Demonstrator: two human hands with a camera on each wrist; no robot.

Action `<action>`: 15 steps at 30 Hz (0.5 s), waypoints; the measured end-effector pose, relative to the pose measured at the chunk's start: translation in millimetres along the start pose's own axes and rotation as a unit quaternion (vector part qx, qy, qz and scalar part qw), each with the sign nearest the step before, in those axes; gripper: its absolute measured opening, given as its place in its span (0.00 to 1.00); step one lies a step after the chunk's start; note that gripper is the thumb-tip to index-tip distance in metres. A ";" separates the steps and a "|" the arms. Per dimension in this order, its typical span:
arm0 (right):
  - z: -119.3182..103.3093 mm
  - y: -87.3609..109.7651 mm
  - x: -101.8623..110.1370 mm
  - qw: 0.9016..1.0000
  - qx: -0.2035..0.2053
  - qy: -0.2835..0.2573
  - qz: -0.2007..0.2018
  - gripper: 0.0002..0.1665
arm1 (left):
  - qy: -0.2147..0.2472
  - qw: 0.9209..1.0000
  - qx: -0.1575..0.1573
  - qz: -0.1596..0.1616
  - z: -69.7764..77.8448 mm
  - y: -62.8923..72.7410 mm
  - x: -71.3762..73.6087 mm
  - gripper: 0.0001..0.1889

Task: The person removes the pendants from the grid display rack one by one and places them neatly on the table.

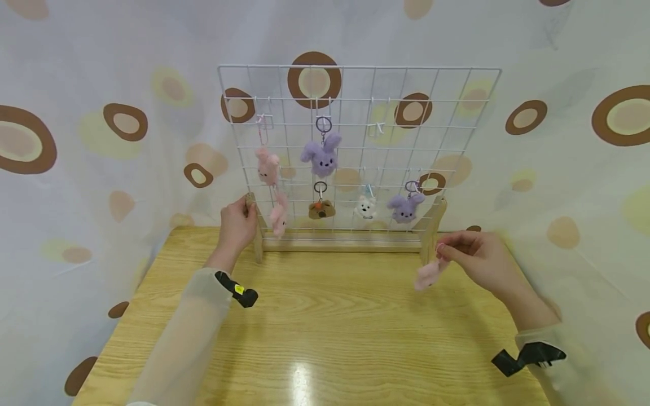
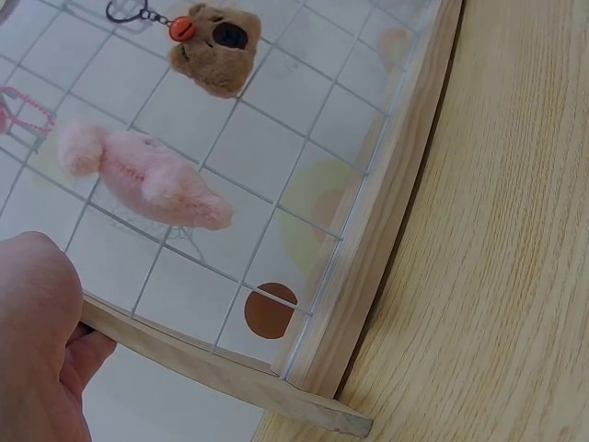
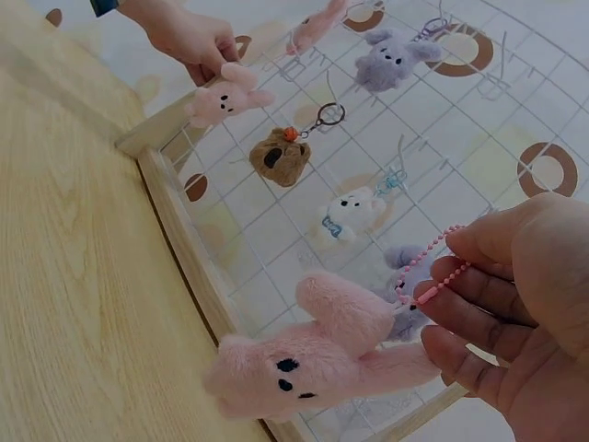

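Observation:
My left hand (image 1: 238,223) grips the upper end of the left wooden post (image 2: 221,373) of a wire-grid stand. On the right, my right hand (image 1: 479,259) pinches a pink bead chain (image 3: 402,276) between thumb and fingers. From that chain dangles a pink plush bunny keychain (image 3: 304,368), in front of the stand's right post (image 1: 430,228) and above the table. Two more pink bunnies (image 1: 267,168) hang at the grid's left side, the lower one close to my left hand. Near my right hand, a purple bunny keychain (image 1: 404,208) hangs low on the grid.
Another purple bunny (image 1: 323,158) hangs higher on the white wire grid (image 1: 355,67). Below it are a brown plush animal (image 1: 321,210) with an orange bell and a white plush (image 1: 365,207). A white hook (image 1: 376,129) sits at upper right. The stand rests on a wooden table (image 1: 325,316).

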State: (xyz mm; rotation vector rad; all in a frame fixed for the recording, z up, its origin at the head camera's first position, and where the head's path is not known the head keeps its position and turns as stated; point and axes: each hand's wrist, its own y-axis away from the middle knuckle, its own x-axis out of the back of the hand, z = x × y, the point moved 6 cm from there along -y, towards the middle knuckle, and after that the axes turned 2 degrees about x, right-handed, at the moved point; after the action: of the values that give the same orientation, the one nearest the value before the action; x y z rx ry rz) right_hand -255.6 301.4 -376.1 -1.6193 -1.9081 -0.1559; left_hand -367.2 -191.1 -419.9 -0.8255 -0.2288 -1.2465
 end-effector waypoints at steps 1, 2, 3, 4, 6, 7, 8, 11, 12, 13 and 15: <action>1.1 1.5 -0.9 1.000 0.002 0.001 -0.002 0.06 | -0.001 1.000 0.002 0.000 -0.2 0.0 0.0 0.12; 2.2 2.9 -1.7 1.000 0.005 0.002 -0.004 0.06 | -0.003 1.000 0.004 -0.001 -0.5 0.1 -0.1 0.12; 3.0 4.2 -2.5 1.000 0.009 0.002 -0.006 0.05 | -0.003 1.000 0.007 -0.001 -0.8 0.2 -0.1 0.13; 3.9 5.4 -3.2 1.000 0.012 0.002 -0.007 0.05 | -0.005 1.000 0.009 -0.002 -1.1 0.2 -0.3 0.13; 6.7 7.4 -4.5 1.000 0.014 -0.001 -0.009 0.04 | -0.006 1.000 0.013 -0.003 -1.7 0.4 -0.6 0.13; 8.7 8.4 -5.2 1.000 0.011 -0.002 -0.009 0.04 | -0.007 1.000 0.015 -0.003 -1.9 0.4 -0.7 0.13; 10.5 9.1 -6.0 1.000 0.010 -0.004 -0.009 0.04 | -0.006 1.000 0.015 -0.004 -2.0 0.4 -0.9 0.13; 16.7 11.0 -9.2 1.000 -0.001 0.000 -0.008 0.04 | -0.002 1.000 0.014 -0.004 -1.8 0.2 -1.0 0.12; 19.0 11.6 -10.6 1.000 -0.005 0.002 -0.009 0.04 | -0.002 1.000 0.013 -0.003 -1.9 0.0 -1.1 0.12; 20.8 11.9 -12.2 1.000 -0.007 0.004 -0.011 0.04 | -0.002 1.000 0.011 -0.003 -1.9 -0.2 -1.2 0.12; 24.3 12.4 -16.1 1.000 -0.014 0.007 -0.017 0.04 | -0.002 1.000 0.008 0.000 -2.2 -0.7 -1.2 0.12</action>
State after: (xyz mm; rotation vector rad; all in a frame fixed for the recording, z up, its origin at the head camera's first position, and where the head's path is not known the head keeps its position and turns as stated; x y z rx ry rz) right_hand -252.5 302.0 -407.6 -1.5994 -1.9322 -0.2079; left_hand -368.8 -191.7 -421.8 -0.8136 -0.2429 -1.2421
